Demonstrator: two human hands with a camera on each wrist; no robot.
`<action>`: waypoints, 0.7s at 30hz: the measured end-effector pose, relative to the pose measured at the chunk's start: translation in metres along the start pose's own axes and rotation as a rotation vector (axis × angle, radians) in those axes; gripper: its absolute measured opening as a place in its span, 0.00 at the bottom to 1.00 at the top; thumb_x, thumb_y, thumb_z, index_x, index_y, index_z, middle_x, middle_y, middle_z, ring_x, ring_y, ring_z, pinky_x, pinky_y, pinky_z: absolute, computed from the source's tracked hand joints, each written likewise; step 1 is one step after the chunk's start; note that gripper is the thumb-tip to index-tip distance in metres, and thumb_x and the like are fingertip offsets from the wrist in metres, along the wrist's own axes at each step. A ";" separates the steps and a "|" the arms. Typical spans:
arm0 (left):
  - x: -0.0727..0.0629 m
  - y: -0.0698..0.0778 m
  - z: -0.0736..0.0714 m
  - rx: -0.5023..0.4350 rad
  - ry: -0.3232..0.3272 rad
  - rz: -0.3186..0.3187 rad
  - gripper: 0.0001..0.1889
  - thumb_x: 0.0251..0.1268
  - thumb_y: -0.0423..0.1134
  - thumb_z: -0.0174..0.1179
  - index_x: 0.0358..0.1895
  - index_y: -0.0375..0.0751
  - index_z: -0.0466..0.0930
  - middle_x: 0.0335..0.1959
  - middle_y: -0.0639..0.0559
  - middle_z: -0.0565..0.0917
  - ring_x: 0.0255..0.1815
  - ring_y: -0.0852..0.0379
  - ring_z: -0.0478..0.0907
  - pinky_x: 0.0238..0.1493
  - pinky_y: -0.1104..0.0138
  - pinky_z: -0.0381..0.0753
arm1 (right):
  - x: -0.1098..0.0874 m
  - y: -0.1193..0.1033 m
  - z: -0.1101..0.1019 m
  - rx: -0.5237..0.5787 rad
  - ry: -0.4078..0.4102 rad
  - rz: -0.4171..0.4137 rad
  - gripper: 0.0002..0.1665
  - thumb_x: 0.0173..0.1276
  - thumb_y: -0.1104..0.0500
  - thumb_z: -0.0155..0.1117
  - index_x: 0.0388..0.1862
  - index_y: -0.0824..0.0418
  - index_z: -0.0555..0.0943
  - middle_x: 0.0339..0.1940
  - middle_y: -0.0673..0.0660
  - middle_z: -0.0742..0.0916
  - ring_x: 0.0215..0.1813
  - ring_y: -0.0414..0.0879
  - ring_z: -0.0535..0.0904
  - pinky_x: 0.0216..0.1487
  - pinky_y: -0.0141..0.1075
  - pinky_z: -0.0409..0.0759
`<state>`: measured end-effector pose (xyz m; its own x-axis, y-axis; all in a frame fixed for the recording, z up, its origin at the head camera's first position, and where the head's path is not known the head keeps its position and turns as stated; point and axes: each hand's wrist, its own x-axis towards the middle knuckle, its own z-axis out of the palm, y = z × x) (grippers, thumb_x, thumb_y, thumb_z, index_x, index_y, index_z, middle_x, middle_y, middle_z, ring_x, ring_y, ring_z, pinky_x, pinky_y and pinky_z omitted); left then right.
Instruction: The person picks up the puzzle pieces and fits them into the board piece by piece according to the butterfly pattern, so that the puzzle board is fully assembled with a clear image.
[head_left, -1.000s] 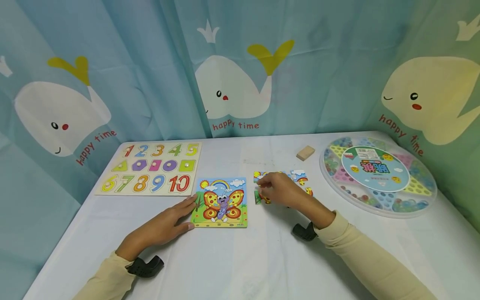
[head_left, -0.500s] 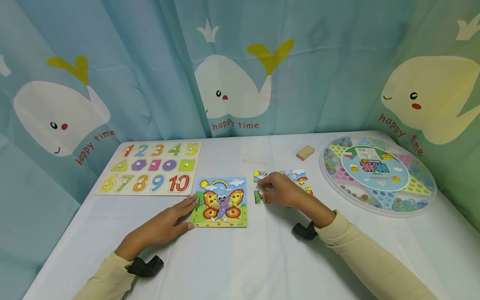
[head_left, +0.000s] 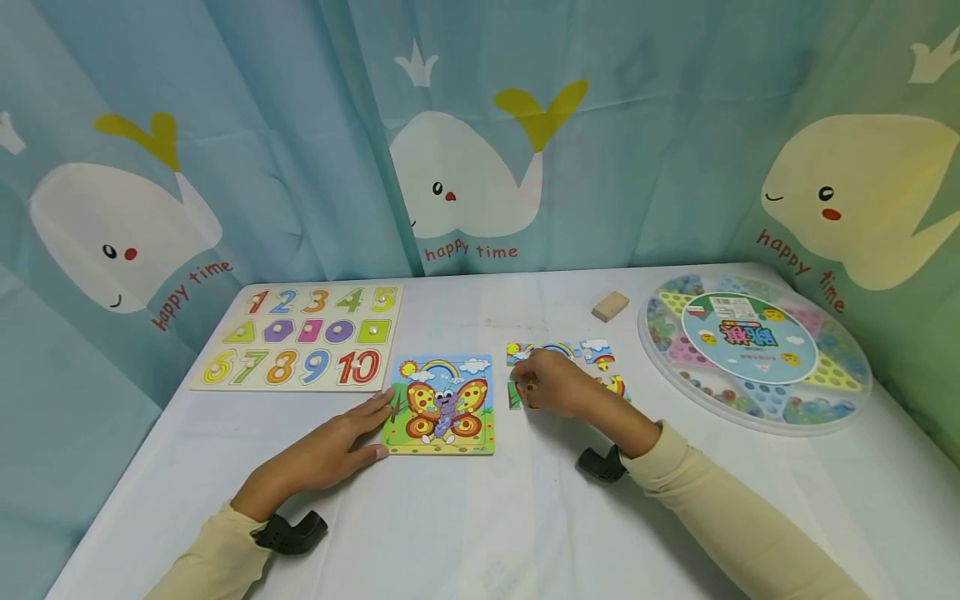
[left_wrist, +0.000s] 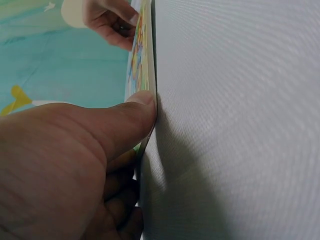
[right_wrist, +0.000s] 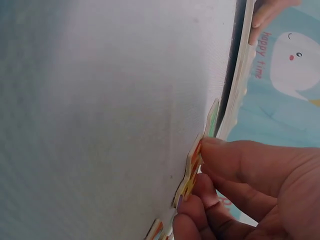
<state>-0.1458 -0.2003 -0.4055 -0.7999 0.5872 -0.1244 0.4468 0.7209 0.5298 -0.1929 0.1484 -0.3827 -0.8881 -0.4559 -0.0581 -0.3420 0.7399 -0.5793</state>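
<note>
A square puzzle board (head_left: 438,408) with a butterfly picture lies in the middle of the table. My left hand (head_left: 330,450) rests at its left side, fingers along the edge and thumb at the near left corner. Right of the board, several loose puzzle pieces (head_left: 597,350) lie close together in rough rows. Over them is my right hand (head_left: 558,385), hiding some. In the right wrist view, its thumb and fingertips pinch an orange and yellow puzzle piece (right_wrist: 192,167), low at the table. A green-edged piece (head_left: 514,396) lies just left of that hand.
A number and shape pegboard (head_left: 300,337) lies at the back left. At the right stands a round, clear-lidded marble game case (head_left: 757,354). A small wooden block (head_left: 611,306) lies behind the pieces. A whale-print curtain (head_left: 465,125) hangs behind the table.
My right hand has shifted slightly left among the puzzle pieces, and more of the pieces to its right now show. My left hand and the butterfly board have stayed put.
</note>
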 end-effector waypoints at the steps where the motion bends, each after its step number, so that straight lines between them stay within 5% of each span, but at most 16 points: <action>1: 0.000 0.000 0.000 -0.001 -0.001 0.001 0.34 0.69 0.44 0.61 0.74 0.38 0.59 0.78 0.50 0.50 0.77 0.46 0.48 0.71 0.49 0.56 | 0.000 0.000 0.000 -0.005 -0.008 0.009 0.15 0.57 0.74 0.65 0.45 0.69 0.85 0.34 0.55 0.81 0.38 0.47 0.73 0.36 0.36 0.76; 11: 0.000 -0.001 0.000 0.004 0.005 0.004 0.34 0.69 0.44 0.61 0.74 0.38 0.60 0.78 0.51 0.50 0.77 0.46 0.48 0.71 0.49 0.56 | -0.001 -0.002 0.000 -0.017 -0.016 0.024 0.14 0.57 0.74 0.65 0.43 0.69 0.86 0.34 0.54 0.81 0.38 0.47 0.71 0.35 0.35 0.74; 21: 0.001 -0.002 0.000 0.003 0.010 0.016 0.34 0.69 0.43 0.61 0.74 0.36 0.60 0.78 0.50 0.51 0.77 0.46 0.48 0.71 0.50 0.56 | -0.002 -0.002 -0.001 0.094 -0.031 0.032 0.11 0.59 0.75 0.64 0.41 0.67 0.83 0.32 0.54 0.82 0.36 0.45 0.76 0.37 0.35 0.78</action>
<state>-0.1473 -0.2009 -0.4066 -0.7969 0.5945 -0.1074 0.4605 0.7128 0.5291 -0.1909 0.1480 -0.3801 -0.8877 -0.4488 -0.1026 -0.2816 0.7057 -0.6501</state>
